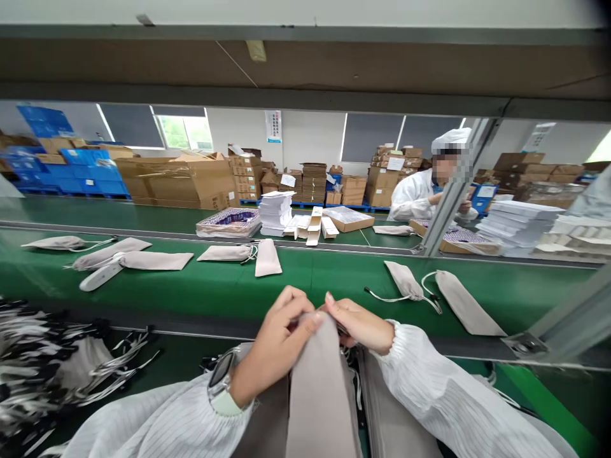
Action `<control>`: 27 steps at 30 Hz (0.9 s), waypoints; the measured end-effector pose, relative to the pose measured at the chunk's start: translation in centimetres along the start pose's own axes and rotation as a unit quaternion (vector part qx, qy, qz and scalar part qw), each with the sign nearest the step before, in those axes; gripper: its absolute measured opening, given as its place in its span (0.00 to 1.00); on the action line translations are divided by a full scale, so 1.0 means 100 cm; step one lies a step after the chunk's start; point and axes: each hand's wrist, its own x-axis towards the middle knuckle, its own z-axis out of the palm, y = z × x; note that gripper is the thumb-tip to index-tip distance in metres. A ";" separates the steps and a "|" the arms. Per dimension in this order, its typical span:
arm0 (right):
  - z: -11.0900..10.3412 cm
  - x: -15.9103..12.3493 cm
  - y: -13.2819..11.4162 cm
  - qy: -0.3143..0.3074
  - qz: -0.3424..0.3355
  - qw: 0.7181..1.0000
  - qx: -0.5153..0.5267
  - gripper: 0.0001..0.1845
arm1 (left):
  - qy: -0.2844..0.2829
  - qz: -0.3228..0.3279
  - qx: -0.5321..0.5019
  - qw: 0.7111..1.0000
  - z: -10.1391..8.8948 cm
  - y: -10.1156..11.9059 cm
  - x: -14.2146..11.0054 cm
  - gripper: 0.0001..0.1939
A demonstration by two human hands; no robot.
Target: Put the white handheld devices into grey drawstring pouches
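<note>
My left hand (pixel 279 340) and my right hand (pixel 359 324) both pinch the top end of a long beige fabric pouch (pixel 319 394) that points toward me. Both hands are closed on its mouth, fingers meeting at the pouch's tip. A watch sits on my left wrist. More beige pouches lie stacked under and beside the held one, near my sleeves. Just beyond my hands runs the green conveyor belt (pixel 229 289).
Several drawstring pouches (pixel 155 259) lie spread along the belt, two more at right (pixel 465 308). A white oblong device (pixel 100 277) lies among them. A heap of black-and-white cords (pixel 42 362) sits at left. A co-worker in white (pixel 424 191) works opposite, beside stacks of white boxes (pixel 518 226).
</note>
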 end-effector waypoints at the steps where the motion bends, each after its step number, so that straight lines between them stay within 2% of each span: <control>1: 0.001 -0.001 0.000 0.002 -0.011 0.999 -0.030 0.33 | 0.003 -0.006 0.012 1.000 -0.002 -0.001 0.002 0.11; 2: 0.001 -0.001 0.000 0.025 -0.036 0.997 -0.062 0.34 | 0.005 -0.015 0.027 0.999 -0.004 -0.002 0.003 0.11; 4: -0.004 0.000 0.003 0.136 -0.127 0.973 -0.141 0.32 | 0.002 -0.058 0.066 0.996 -0.008 -0.003 0.006 0.11; 6: -0.017 0.004 0.011 0.262 -0.212 0.909 -0.245 0.25 | -0.051 -0.140 0.092 0.985 -0.011 0.000 0.005 0.15; 8: -0.037 0.009 0.023 0.333 -0.234 0.853 -0.326 0.21 | -0.158 -0.199 0.071 0.965 -0.013 0.008 0.000 0.19; 9: -0.048 0.010 0.029 0.351 -0.229 0.840 -0.345 0.21 | -0.204 -0.205 0.046 0.956 -0.014 0.013 -0.004 0.20; 10: -0.059 0.011 0.034 0.368 -0.220 0.832 -0.352 0.22 | -0.233 -0.200 0.016 0.952 -0.014 0.019 -0.009 0.21; 12: -0.074 0.011 0.037 0.405 -0.210 0.821 -0.344 0.24 | -0.240 -0.197 -0.059 0.949 -0.016 0.031 -0.018 0.22; 13: -0.077 0.010 0.034 0.417 -0.208 0.820 -0.332 0.25 | -0.230 -0.207 -0.103 0.945 -0.017 0.037 -0.021 0.21; 14: -0.076 0.009 0.030 0.410 -0.201 0.836 -0.306 0.26 | -0.212 -0.214 -0.149 0.942 -0.018 0.041 -0.022 0.21; 15: -0.071 0.007 0.024 0.373 -0.190 0.869 -0.264 0.27 | -0.183 -0.209 -0.196 0.940 -0.019 0.043 -0.022 0.20; 16: -0.062 0.006 0.018 0.304 -0.178 0.913 -0.207 0.28 | -0.143 -0.193 -0.238 0.941 -0.020 0.044 -0.021 0.19; 17: -0.050 0.004 0.012 0.208 -0.169 0.953 -0.139 0.27 | -0.098 -0.167 -0.270 0.943 -0.020 0.044 -0.019 0.17; 18: -0.035 0.003 0.008 0.097 -0.167 0.979 -0.071 0.25 | -0.054 -0.135 -0.290 0.946 -0.021 0.043 -0.017 0.16; 19: -0.019 0.002 0.005 -0.009 -0.176 0.984 -0.014 0.23 | -0.021 -0.104 -0.302 0.947 -0.020 0.041 -0.016 0.15; 20: -0.003 0.001 0.004 -0.088 -0.198 0.976 0.024 0.22 | -0.007 -0.079 -0.307 0.949 -0.020 0.039 -0.015 0.14; 21: 0.012 0.001 0.004 -0.140 -0.222 0.964 0.051 0.22 | -0.007 -0.055 -0.305 0.951 -0.020 0.038 -0.015 0.15; 22: 0.023 0.001 0.005 -0.163 -0.239 0.955 0.069 0.21 | -0.013 -0.027 -0.294 0.955 -0.019 0.037 -0.016 0.15; 23: 0.029 0.002 0.006 -0.157 -0.248 0.953 0.079 0.19 | -0.022 0.003 -0.273 0.962 -0.018 0.037 -0.016 0.16; 24: 0.030 0.003 0.007 -0.116 -0.250 0.957 0.084 0.16 | -0.033 0.027 -0.243 0.969 -0.018 0.037 -0.017 0.17; 25: 0.025 0.005 0.009 -0.036 -0.251 0.964 0.084 0.14 | -0.043 0.040 -0.207 0.977 -0.017 0.036 -0.016 0.17; 26: 0.015 0.006 0.010 0.073 -0.251 0.963 0.073 0.13 | -0.051 0.042 -0.164 0.984 -0.016 0.034 -0.015 0.16; 27: 0.001 0.009 0.012 0.199 -0.245 0.948 0.044 0.14 | -0.060 0.035 -0.117 0.991 -0.014 0.030 -0.013 0.13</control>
